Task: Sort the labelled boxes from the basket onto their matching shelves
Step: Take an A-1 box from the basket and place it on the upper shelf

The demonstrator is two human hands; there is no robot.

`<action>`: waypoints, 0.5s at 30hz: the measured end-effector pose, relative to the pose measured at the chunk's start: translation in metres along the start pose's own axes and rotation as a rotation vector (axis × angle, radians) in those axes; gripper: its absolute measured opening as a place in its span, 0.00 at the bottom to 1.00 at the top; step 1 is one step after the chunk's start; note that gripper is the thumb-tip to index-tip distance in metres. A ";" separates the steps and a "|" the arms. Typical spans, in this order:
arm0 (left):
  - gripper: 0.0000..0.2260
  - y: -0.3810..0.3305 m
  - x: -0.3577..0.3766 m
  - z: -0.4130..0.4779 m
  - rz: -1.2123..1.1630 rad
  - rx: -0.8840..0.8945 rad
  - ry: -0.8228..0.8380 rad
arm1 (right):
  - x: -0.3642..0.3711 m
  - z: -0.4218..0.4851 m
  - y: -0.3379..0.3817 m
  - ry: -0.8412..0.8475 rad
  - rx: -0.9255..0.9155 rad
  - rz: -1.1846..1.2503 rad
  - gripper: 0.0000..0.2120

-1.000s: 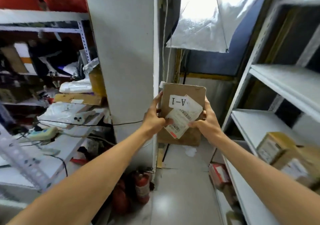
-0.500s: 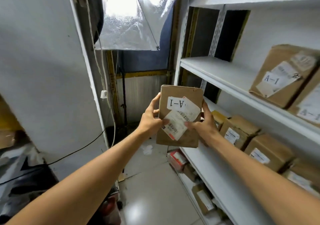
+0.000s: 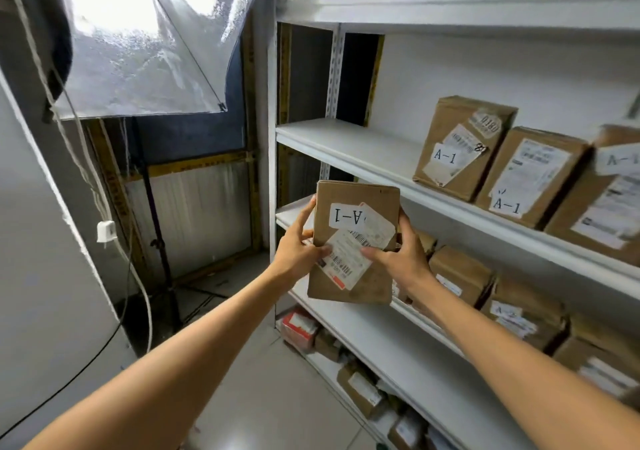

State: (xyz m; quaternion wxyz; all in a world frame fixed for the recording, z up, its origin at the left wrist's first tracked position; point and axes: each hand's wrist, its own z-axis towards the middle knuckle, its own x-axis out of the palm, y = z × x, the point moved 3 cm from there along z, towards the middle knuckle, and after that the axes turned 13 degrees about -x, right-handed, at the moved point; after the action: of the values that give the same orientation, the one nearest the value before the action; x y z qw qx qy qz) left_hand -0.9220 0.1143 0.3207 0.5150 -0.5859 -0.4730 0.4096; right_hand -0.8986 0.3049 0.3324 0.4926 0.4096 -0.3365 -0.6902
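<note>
- The cardboard box (image 3: 360, 283) is up in the air in my two hands, in front of the left end of the shelving; I can't see it touching any board.
- Its white label (image 3: 346, 215) reads A-1, upside down from my view. A barcoded shipping slip (image 3: 346, 255) sits tilted just below it.
- My left hand (image 3: 294, 252) grips the box's left edge, thumb laid across the slip and fingers curled along the side.
- My right hand (image 3: 401, 259) grips the right edge, thumb pressed on the front beside the slip.
- On the upper shelf (image 3: 353, 144), to the right, three brown boxes stand side by side. The nearest shelved box (image 3: 464, 144) and the middle shelved box (image 3: 530, 175) show A-1; the far shelved box (image 3: 602, 203) is blurred.
- The shelf below (image 3: 287, 212) carries more brown parcels (image 3: 457, 273), with labels too blurred to read.
- A red-and-white parcel (image 3: 299, 328) lies low by the floor.
- To the left, a lit softbox (image 3: 138, 51) hangs above a dark stand (image 3: 157, 227).
</note>
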 end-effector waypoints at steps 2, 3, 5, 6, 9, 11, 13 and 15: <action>0.40 -0.009 0.004 0.018 -0.003 0.019 0.028 | -0.006 0.015 0.002 -0.031 -0.028 -0.030 0.39; 0.40 -0.014 0.006 0.028 -0.006 0.026 0.031 | -0.009 0.023 0.002 -0.044 -0.037 -0.041 0.39; 0.40 -0.026 0.009 0.046 0.003 0.052 0.036 | -0.015 0.043 0.000 -0.062 -0.046 -0.051 0.39; 0.40 -0.033 0.011 0.056 0.010 0.070 0.045 | -0.017 0.054 -0.002 -0.068 -0.053 -0.066 0.38; 0.40 -0.053 0.013 0.084 0.035 0.101 0.060 | -0.023 0.084 -0.008 -0.096 -0.064 -0.098 0.39; 0.40 -0.068 0.013 0.103 0.064 0.123 0.060 | -0.024 0.102 -0.011 -0.125 -0.056 -0.091 0.43; 0.40 -0.083 0.013 0.119 0.082 0.143 0.061 | -0.025 0.121 -0.009 -0.146 -0.062 -0.088 0.45; 0.40 -0.097 0.015 0.134 0.090 0.157 0.062 | -0.029 0.140 -0.007 -0.164 -0.085 -0.085 0.44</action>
State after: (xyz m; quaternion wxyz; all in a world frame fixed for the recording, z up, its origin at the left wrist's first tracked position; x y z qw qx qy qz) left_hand -1.0608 0.1595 0.3986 0.5548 -0.5766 -0.3965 0.4500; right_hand -1.0215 0.3436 0.3943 0.4506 0.3443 -0.3283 -0.7554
